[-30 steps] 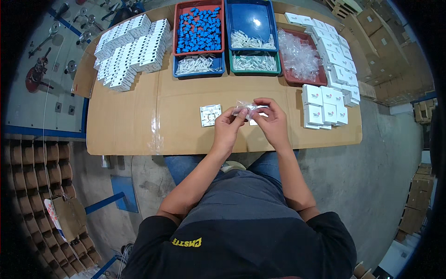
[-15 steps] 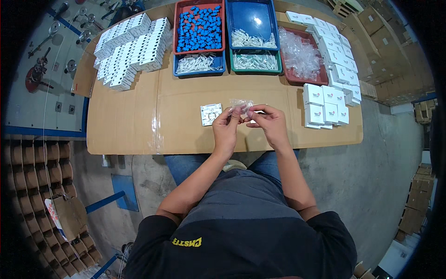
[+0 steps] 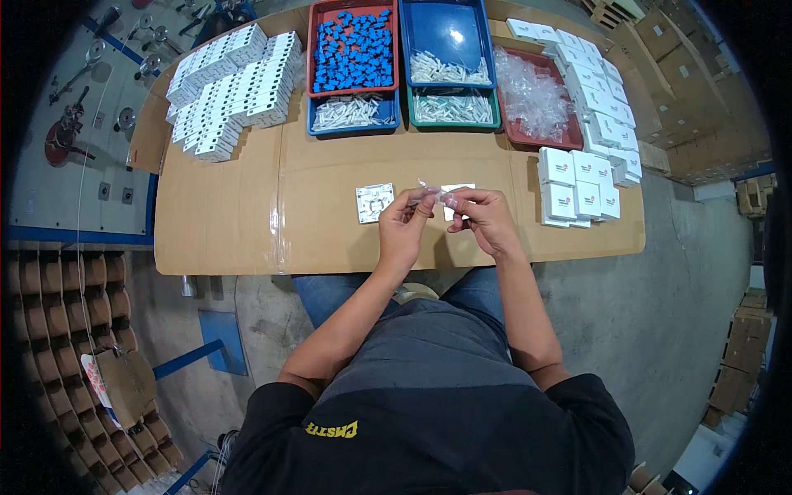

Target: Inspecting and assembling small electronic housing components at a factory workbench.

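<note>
Right hand (image 3: pixel 488 221) sits slightly farther right than earlier, baring more of the white square (image 3: pixel 454 187) on the worktop (image 3: pixel 219 223), its grip and that of the left hand (image 3: pixel 402 237) pinching the plastic bag (image 3: pixel 426 189) between them, presumably because it is limp.

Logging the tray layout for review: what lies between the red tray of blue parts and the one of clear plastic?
In the head view, a blue tray and, lower in the picture, a green tray; both hold white pieces.
</note>
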The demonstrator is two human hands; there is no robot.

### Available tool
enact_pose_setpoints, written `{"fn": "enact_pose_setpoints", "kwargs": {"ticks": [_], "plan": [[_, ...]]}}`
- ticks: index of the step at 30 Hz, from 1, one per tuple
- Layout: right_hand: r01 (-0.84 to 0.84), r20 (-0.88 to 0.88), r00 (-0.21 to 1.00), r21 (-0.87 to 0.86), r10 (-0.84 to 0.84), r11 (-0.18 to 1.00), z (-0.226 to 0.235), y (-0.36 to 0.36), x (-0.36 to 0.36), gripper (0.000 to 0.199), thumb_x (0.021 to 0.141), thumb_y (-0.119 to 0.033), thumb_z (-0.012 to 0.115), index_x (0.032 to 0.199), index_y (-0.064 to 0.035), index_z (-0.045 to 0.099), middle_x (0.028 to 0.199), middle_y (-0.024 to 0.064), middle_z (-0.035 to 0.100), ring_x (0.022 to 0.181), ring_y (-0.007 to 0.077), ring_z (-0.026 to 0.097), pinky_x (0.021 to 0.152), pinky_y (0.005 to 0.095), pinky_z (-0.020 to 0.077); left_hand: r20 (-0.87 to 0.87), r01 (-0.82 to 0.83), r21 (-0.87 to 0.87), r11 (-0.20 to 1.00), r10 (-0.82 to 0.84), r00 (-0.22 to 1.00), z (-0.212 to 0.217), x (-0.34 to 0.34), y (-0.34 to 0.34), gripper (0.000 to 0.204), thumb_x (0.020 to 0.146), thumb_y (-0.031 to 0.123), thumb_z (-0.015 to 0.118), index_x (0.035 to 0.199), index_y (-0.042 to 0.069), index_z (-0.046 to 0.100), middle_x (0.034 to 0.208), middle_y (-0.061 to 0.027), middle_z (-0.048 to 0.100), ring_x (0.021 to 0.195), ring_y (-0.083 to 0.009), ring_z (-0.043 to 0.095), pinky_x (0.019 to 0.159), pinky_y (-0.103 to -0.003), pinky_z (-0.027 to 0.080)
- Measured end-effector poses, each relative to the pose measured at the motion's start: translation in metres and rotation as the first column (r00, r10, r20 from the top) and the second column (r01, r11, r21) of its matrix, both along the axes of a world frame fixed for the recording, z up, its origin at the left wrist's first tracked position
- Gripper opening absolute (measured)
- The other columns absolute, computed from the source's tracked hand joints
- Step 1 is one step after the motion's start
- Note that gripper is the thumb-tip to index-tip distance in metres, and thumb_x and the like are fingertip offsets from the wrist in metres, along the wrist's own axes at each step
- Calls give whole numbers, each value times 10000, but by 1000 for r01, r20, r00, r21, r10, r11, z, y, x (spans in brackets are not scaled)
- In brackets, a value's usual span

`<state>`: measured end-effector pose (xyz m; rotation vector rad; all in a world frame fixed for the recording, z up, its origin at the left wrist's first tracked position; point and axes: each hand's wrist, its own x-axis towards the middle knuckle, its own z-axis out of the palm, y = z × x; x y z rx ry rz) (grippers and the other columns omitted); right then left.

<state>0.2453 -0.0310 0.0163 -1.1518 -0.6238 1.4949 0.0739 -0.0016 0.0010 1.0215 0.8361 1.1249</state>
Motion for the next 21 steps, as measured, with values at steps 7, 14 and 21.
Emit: {"fn": "enact_pose_setpoints", "kwargs": {"ticks": [7,14,21], "plan": [[30,213,977,-53,-18,998,18,2,-7,165,913,-118,772,989,28,762,774,38,675,583,100,614,571,278,563,-215,-168,90,982,184,959,-6,-12,2,463,944,249,761,1336,43,626,1147,-56,678,971,-137,623,846,-289,487],[-37,492,869,-56,60,998,23,0,-10,238,867,-213,824,847,19,776,723,13,678,623,75,585,531,233,457,-617,288,731,619,420,665,29,-26,10,591,787,276,845,1314,112,635,1216,-60,666,1199,-251,595,1084,-445,348],[-65,648,760,-1,50,998,20,-1,-16,262,906,-242,790,915,19,765,763,8,692,654,66,579,576,229,454,-644,314,698,644,371,669,10,-31,12,422,808,284,830,1174,119,700,1123,-37,697,1079,-206,645,1081,-453,333]]}}
